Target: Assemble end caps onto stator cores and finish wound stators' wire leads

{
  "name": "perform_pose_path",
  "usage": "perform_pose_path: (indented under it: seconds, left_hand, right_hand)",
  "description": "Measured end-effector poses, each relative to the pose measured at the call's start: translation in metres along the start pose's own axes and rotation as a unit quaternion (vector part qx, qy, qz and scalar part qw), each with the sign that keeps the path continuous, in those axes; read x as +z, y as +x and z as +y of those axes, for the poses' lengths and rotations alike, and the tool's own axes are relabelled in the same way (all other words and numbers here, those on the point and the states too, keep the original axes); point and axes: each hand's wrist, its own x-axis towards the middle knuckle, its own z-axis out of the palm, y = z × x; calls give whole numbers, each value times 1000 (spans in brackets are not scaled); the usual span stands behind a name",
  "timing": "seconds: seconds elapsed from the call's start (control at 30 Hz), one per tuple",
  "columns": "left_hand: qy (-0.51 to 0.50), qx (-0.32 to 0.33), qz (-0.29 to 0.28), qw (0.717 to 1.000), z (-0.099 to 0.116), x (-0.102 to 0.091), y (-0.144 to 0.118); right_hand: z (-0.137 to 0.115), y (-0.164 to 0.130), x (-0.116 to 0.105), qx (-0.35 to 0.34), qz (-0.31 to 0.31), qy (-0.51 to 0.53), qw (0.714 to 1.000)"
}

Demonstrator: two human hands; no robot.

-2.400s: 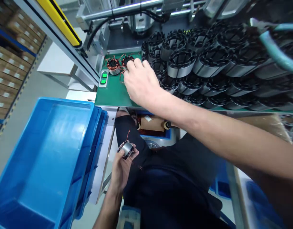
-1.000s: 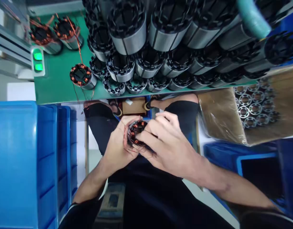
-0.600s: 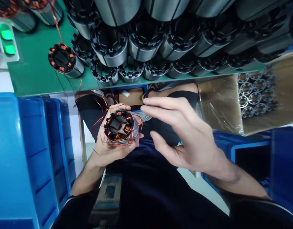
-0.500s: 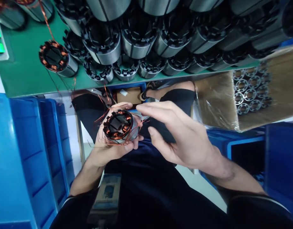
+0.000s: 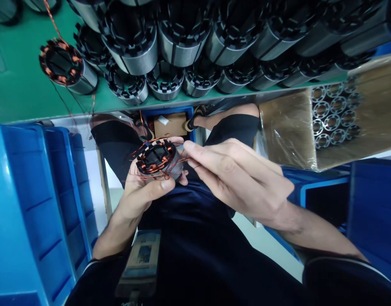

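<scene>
Bins (image 5: 26,212) of blue plastic fill my left edge, stacked one inside another. Above them I see a green mat (image 5: 20,85), and on it one wound stator (image 5: 63,68) stands apart from the rest, with thin copper strands trailing off the mat's near edge. Just right of that, bare stator cores (image 5: 170,51) in grey steel and black plastic crowd the mat in rows, running off toward the far right.

Lower down, over my lap, my left hand (image 5: 141,191) cups a second wound stator, the held stator (image 5: 157,159), thumb pressed across its near side and fingers wrapped behind, so the grip is closed firmly around it. It sits tilted, open end up, with loose copper wire ends (image 5: 136,154) springing out around the rim.

My right hand (image 5: 243,182) comes in from the right with fingers stretched long and close together, the fingertips (image 5: 189,146) at the stator's right edge; I cannot tell whether they pinch a strand.

Farther right I see a cardboard box (image 5: 287,136) lined with clear film, holding ring-shaped parts (image 5: 332,114).
</scene>
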Motion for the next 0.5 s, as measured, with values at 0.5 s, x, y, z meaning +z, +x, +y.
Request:
perform_pose_path:
  seconds: [0.5]
  left_hand:
    - [291,196,116,929,-1,-8,10]
  right_hand:
    - [4,11,-12,105,-20,481,870]
